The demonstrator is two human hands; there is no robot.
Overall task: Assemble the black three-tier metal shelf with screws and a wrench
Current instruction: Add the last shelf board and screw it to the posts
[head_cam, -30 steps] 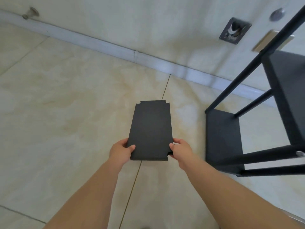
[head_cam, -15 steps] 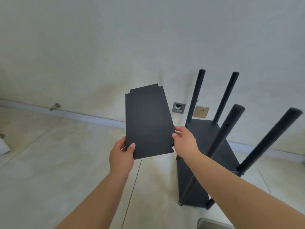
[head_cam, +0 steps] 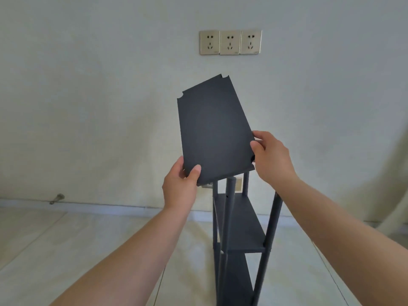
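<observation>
A flat black shelf panel (head_cam: pixel 214 131) with notched corners is held up in the air, tilted, above the black shelf frame (head_cam: pixel 240 230). The left hand (head_cam: pixel 180 188) pinches the panel's lower left corner, thumb on its face. The right hand (head_cam: pixel 271 157) grips its lower right edge, fingers curled around it. The frame stands upright on the tiled floor (head_cam: pixel 55 250), two tiers fitted between four posts. Three wall sockets (head_cam: pixel 230 42) sit on the pale wall above.
</observation>
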